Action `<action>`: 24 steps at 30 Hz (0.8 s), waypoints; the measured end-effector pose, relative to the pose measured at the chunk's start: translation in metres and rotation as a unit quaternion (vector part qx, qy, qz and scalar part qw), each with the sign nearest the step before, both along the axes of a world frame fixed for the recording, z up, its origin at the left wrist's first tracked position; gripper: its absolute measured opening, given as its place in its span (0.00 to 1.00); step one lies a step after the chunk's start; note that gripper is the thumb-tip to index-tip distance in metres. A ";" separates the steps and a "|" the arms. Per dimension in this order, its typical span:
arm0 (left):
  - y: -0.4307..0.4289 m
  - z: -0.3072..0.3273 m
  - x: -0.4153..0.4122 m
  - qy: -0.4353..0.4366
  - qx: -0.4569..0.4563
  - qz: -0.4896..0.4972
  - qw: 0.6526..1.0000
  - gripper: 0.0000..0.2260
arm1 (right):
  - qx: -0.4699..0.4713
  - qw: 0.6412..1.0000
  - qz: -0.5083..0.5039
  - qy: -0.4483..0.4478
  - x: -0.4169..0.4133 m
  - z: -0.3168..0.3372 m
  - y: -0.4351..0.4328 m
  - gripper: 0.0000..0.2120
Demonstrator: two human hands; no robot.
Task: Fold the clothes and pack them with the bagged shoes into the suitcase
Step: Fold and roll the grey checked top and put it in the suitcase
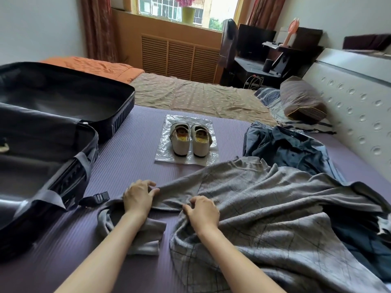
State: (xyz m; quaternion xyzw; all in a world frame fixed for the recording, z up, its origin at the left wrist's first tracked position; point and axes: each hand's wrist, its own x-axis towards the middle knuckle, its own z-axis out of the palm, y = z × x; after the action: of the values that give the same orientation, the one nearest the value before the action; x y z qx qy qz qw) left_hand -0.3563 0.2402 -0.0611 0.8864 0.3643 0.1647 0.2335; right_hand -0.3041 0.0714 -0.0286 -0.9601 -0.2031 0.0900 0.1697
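A grey checked garment [264, 204] lies crumpled across the purple bed cover in front of me. My left hand [138, 196] grips its left edge near a sleeve with curled fingers. My right hand [203, 212] pinches a fold of the same grey cloth a little to the right. A pair of white shoes [190, 140] stands on a flat clear plastic bag [163, 153] in the middle of the bed. A dark blue shirt [292, 149] lies bunched behind the grey garment. An open black suitcase [53, 134] lies at the left, both halves holding nothing.
A purple mat [131, 149] covers the bed. A striped pillow [302, 100] lies by the white headboard [349, 98] on the right. A suitcase strap buckle [101, 196] lies close to my left hand. A desk and chair stand by the far window.
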 end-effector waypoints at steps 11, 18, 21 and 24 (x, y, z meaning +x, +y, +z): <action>0.051 0.034 -0.033 -0.112 0.076 0.118 0.984 0.06 | 0.153 0.987 0.036 0.033 -0.042 0.004 0.066 0.13; 0.052 0.017 -0.042 -0.036 0.086 0.077 0.993 0.10 | 0.093 0.989 0.101 0.048 -0.052 -0.010 0.069 0.15; 0.042 0.013 -0.031 -0.033 0.110 0.039 0.993 0.11 | 0.082 0.990 0.112 0.020 -0.039 -0.002 0.055 0.17; 0.034 0.013 -0.012 -0.032 0.089 -0.025 0.995 0.14 | 0.088 0.991 0.096 0.011 -0.015 0.003 0.040 0.17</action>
State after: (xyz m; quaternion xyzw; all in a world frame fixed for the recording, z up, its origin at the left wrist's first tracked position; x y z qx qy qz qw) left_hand -0.3686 0.2740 -0.0478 0.9068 0.3179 0.2188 0.1698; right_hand -0.3189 0.1115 -0.0251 -0.9165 -0.2991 0.0985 0.2466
